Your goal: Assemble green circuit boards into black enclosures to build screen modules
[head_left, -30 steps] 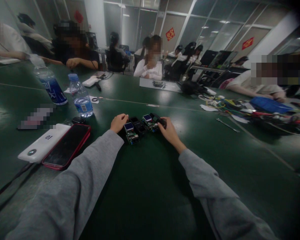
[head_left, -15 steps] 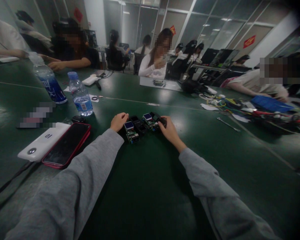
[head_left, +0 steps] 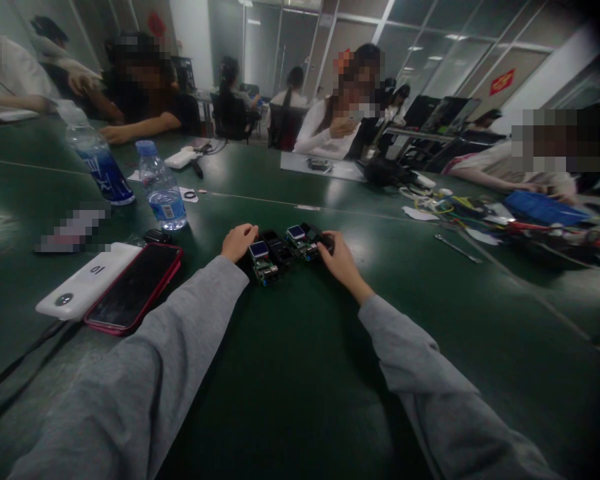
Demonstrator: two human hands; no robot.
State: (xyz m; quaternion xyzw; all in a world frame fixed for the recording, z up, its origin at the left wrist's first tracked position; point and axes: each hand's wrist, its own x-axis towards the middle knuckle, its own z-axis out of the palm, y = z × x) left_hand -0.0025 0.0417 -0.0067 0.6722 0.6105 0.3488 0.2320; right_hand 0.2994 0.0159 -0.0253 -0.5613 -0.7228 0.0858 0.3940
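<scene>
Boards point(head_left: 265, 270), two, lying between both hands on a green table point(head_left: 300, 373).
Each is green, packed with small parts, with one little screen at its far end; a black case point(head_left: 279, 248) sits between them. The left hand point(head_left: 239, 242) curls beside the left board, the right hand point(head_left: 341, 257) bends thumb and fingers at the other's outer side (whether either grips, I cannot tell). Leftward are two bottles point(head_left: 166, 200), one red-cased phone point(head_left: 133, 290), one white power bank point(head_left: 87, 277); rightward, heaped cables point(head_left: 540, 237).
</scene>
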